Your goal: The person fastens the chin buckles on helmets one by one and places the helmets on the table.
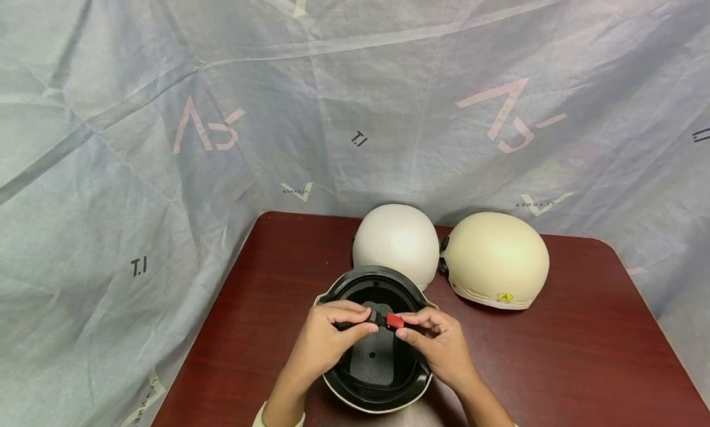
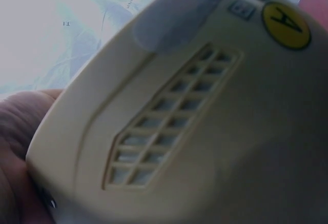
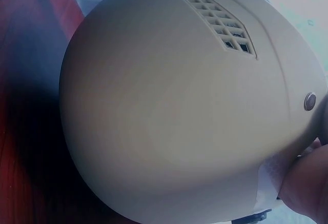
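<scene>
A cream helmet (image 1: 366, 397) lies upturned in front of me, its black lining and grey mesh facing up. Over its opening, my left hand (image 1: 327, 334) pinches the black end of the chin strap buckle (image 1: 377, 318) between thumb and fingers. From the other side, my right hand (image 1: 440, 344) pinches the buckle's red end (image 1: 395, 320). Both ends meet in line between the fingertips. Each wrist view is mostly filled by the helmet's outer shell (image 2: 256, 131), with a slotted vent (image 3: 220, 21) and a yellow "A" sticker (image 2: 286, 25).
Behind the upturned helmet stands a white helmet (image 1: 396, 239), dome up. Right of it a second cream helmet (image 1: 496, 254) rests with black fittings toward the white one. All stand on a dark red table (image 1: 582, 347), and a grey printed sheet (image 1: 355, 106) hangs behind.
</scene>
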`<action>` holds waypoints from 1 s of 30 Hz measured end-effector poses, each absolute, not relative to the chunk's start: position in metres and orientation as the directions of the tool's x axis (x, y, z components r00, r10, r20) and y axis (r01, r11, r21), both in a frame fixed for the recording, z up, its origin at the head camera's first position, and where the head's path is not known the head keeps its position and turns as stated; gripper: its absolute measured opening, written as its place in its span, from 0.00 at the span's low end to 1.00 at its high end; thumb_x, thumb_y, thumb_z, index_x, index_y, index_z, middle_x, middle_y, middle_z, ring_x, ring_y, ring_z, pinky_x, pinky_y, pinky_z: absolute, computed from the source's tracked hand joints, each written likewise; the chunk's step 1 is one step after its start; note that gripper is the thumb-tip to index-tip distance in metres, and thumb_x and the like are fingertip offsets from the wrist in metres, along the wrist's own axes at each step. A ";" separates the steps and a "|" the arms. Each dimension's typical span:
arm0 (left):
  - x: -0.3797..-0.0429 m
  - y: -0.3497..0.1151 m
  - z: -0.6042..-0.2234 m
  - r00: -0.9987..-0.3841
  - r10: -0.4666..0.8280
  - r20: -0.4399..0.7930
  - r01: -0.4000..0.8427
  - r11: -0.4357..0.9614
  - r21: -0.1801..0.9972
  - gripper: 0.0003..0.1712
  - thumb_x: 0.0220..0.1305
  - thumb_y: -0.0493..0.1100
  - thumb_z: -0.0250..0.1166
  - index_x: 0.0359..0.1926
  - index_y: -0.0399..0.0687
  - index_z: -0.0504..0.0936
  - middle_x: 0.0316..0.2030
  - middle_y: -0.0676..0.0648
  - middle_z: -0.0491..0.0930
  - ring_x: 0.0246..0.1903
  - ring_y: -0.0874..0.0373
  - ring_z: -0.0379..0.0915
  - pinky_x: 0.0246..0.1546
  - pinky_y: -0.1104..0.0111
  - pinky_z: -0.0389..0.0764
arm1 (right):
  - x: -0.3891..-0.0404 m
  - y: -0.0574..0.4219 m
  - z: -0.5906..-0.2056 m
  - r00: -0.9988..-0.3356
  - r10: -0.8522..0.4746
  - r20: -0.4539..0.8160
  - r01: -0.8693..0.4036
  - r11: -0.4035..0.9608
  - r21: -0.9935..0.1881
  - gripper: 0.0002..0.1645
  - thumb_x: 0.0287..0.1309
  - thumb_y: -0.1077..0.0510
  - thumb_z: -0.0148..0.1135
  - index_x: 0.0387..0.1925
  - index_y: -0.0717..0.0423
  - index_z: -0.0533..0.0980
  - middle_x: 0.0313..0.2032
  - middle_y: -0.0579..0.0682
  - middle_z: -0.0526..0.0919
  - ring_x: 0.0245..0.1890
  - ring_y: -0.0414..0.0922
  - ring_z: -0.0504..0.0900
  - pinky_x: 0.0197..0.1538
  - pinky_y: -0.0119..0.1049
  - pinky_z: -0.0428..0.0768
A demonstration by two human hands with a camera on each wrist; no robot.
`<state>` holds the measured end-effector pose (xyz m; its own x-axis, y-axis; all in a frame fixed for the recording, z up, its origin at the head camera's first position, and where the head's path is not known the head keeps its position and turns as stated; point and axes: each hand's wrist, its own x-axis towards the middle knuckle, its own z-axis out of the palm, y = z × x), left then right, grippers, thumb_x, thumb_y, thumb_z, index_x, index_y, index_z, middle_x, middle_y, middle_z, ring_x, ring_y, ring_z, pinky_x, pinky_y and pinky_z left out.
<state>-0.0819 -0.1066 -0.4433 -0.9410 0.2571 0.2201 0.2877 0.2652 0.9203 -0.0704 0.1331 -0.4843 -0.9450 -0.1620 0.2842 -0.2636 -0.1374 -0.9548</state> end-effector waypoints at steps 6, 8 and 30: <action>-0.082 -0.104 -0.445 -0.930 0.268 0.252 0.321 0.260 0.911 0.12 0.59 0.49 0.81 0.42 0.51 0.95 0.41 0.53 0.92 0.47 0.60 0.88 0.51 0.70 0.87 | -0.069 0.132 -0.483 -0.957 -0.145 0.251 -0.236 -0.114 -0.965 0.10 0.56 0.74 0.73 0.40 0.73 0.82 0.44 0.37 0.93 0.42 0.33 0.91 0.42 0.27 0.88; -0.083 -0.104 -0.446 -0.921 0.288 0.261 0.338 0.260 0.905 0.11 0.60 0.49 0.80 0.42 0.51 0.95 0.40 0.54 0.91 0.47 0.60 0.88 0.50 0.70 0.87 | -0.068 0.131 -0.483 -0.957 -0.146 0.250 -0.235 -0.115 -0.965 0.10 0.55 0.74 0.73 0.40 0.73 0.82 0.44 0.37 0.93 0.41 0.33 0.91 0.41 0.27 0.88; -0.080 -0.101 -0.445 -0.926 0.313 0.213 0.317 0.335 0.887 0.14 0.64 0.52 0.77 0.49 0.56 0.93 0.45 0.60 0.89 0.49 0.64 0.86 0.50 0.72 0.86 | -0.070 0.130 -0.484 -0.953 -0.139 0.270 -0.262 -0.070 -0.962 0.10 0.59 0.74 0.71 0.43 0.73 0.83 0.42 0.39 0.93 0.34 0.33 0.89 0.37 0.27 0.86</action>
